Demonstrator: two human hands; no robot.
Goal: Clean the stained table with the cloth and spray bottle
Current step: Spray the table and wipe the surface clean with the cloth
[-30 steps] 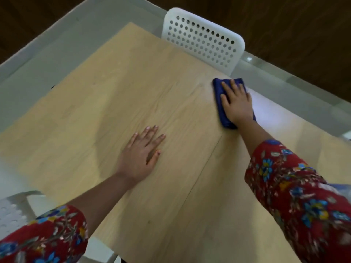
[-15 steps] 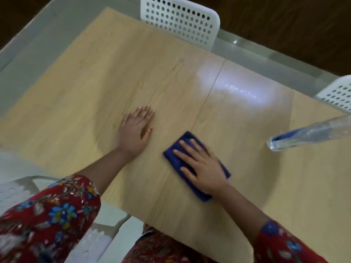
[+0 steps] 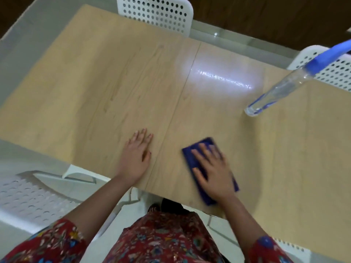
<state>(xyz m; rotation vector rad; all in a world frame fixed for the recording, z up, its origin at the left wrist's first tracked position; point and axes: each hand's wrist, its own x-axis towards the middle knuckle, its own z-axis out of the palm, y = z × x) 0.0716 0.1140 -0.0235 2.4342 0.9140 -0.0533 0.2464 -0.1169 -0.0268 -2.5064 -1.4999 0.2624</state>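
Note:
A folded dark blue cloth point(image 3: 191, 157) lies on the light wooden table point(image 3: 114, 82) near its front edge. My right hand point(image 3: 214, 173) presses flat on the cloth, fingers spread, and covers most of it. My left hand point(image 3: 135, 157) rests flat on the bare wood just left of the table's seam, fingers apart, holding nothing. A clear spray bottle point(image 3: 281, 90) with a blue head stands on the table at the far right, apart from both hands. No stain shows clearly on the wood.
A white perforated chair point(image 3: 157, 14) stands at the table's far side, another white chair point(image 3: 336, 73) at the far right behind the bottle, and a third chair point(image 3: 32, 196) at my near left. A bright light reflection point(image 3: 222, 76) shines on the tabletop.
My right hand has drawn the cloth from the far edge by the chair back to the near edge. My left hand has stayed flat on the table. The view has shifted, bringing the bottle in.

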